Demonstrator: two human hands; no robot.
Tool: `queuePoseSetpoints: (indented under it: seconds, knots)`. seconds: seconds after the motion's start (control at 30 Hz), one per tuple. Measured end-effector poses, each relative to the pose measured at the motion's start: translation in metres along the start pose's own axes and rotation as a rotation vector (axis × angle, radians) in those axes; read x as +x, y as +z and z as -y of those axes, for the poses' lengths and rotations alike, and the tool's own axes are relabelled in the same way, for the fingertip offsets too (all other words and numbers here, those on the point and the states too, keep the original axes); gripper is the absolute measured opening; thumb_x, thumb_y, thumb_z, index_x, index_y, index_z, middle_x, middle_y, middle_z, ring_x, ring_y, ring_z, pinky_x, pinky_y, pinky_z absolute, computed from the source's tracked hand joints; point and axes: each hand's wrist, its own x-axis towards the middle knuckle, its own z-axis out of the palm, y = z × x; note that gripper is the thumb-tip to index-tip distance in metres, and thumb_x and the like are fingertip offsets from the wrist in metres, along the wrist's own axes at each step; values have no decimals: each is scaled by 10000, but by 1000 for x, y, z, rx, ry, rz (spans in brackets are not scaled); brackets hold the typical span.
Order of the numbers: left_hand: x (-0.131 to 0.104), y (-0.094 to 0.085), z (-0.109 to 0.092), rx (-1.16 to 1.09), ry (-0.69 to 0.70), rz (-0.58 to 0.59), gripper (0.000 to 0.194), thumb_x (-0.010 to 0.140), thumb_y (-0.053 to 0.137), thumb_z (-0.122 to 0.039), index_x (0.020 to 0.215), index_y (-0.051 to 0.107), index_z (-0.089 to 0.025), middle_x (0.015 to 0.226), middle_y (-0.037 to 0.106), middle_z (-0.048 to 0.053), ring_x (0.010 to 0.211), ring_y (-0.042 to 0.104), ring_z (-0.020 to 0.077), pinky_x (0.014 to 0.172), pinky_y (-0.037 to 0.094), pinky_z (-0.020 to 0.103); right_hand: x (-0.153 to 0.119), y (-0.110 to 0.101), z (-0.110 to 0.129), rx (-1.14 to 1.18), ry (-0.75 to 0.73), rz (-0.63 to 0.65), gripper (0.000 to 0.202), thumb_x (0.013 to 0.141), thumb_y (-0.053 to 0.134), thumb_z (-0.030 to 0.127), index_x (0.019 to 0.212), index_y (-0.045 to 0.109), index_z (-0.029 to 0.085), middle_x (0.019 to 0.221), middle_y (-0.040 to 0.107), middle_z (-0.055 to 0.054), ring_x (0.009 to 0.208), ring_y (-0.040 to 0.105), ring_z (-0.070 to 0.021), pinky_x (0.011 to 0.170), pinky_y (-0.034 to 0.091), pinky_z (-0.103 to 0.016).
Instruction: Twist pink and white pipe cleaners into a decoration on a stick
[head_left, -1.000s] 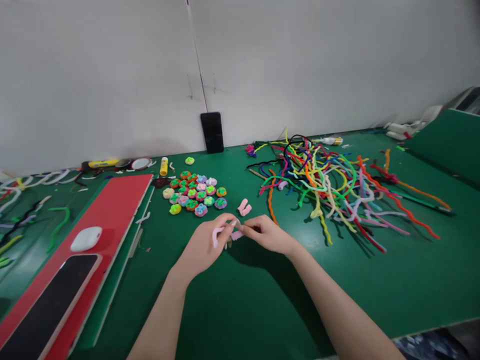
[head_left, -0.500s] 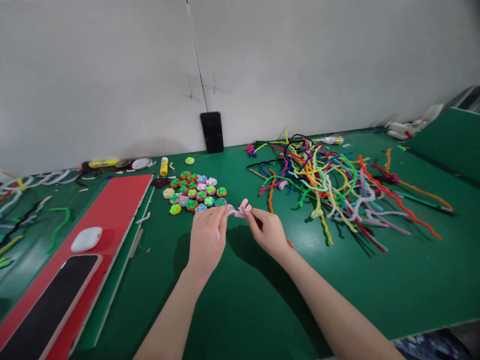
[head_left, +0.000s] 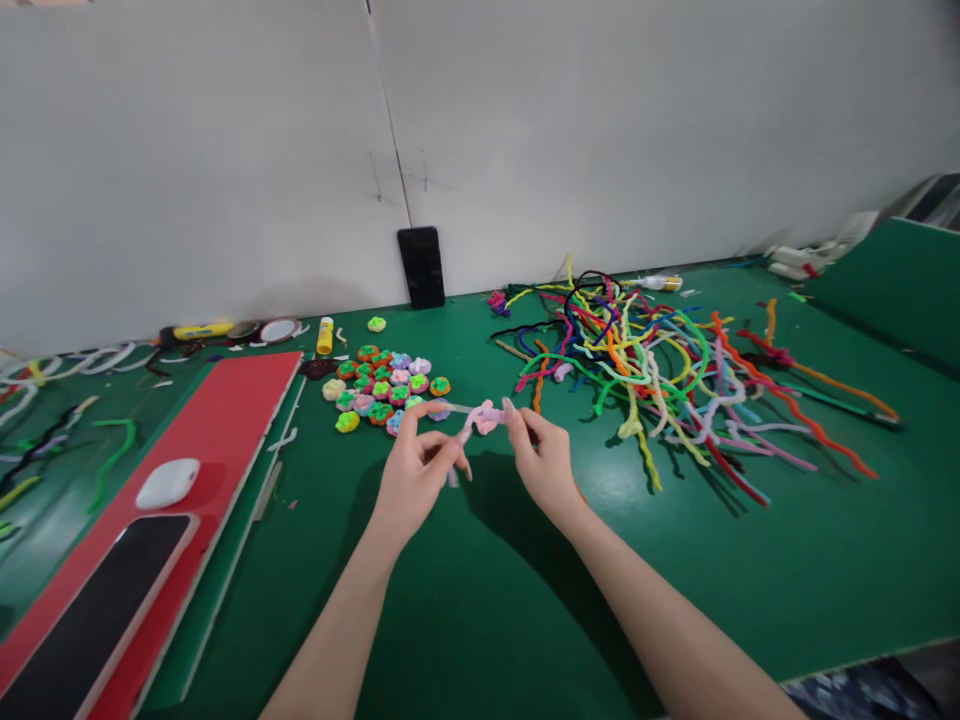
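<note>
Between my hands, a small pink looped shape of pipe cleaner (head_left: 489,417) is held just above the green table. My right hand (head_left: 541,455) pinches its right side between thumb and fingertips. My left hand (head_left: 420,478) has its fingers closed on a pale lilac pipe cleaner (head_left: 466,430), which runs from the pink loops with its tail hanging under the fingers. Just beyond my left hand lies a cluster of small coloured pipe-cleaner flowers (head_left: 381,388). Part of the pink piece is hidden by my right fingertips.
A tangled heap of pipe cleaners (head_left: 637,350) lies on the right. On the left, a red board (head_left: 240,400) bears a phone (head_left: 97,610) and a white case (head_left: 168,484). A black phone (head_left: 421,266) leans on the wall, with a glue stick (head_left: 325,336) farther left.
My left hand has turned and its fingers have spread from a tight pinch, with the lilac strand now drawn down from the loops. The right hand still grips the pink piece.
</note>
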Motion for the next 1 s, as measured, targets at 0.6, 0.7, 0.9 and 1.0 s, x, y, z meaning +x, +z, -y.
queuePoseSetpoints:
  seconds: [0.6,0.7,0.9,1.0]
  knots:
    - [-7,-2,4,-411,-206,515,248,762,541,-218,1002,485,-189,369,364,-98,340,302,40,416,233,187,4,-9,8,854,334,558,350,818,450,436,597,464,165,463,224,91,324,226,-31,303,156,-173]
    - [-7,-5,2,-288,-180,562,185,771,522,-241,945,478,-196,388,372,-97,346,327,44,397,236,168,4,-12,4,891,372,646,365,810,484,407,548,410,164,453,222,95,322,225,-23,302,155,-162]
    - [-5,-14,-3,-20,-111,528,161,785,465,-295,819,564,-173,497,384,-71,361,341,40,366,279,161,6,-16,-2,895,369,869,408,822,478,376,500,339,168,429,230,96,322,236,-22,297,143,-164]
    - [-7,-18,-8,109,-134,598,166,757,433,-208,740,592,-163,533,424,-54,396,372,48,392,292,167,8,-22,-1,784,357,1060,379,813,483,391,529,380,163,438,255,93,332,246,-25,307,160,-171]
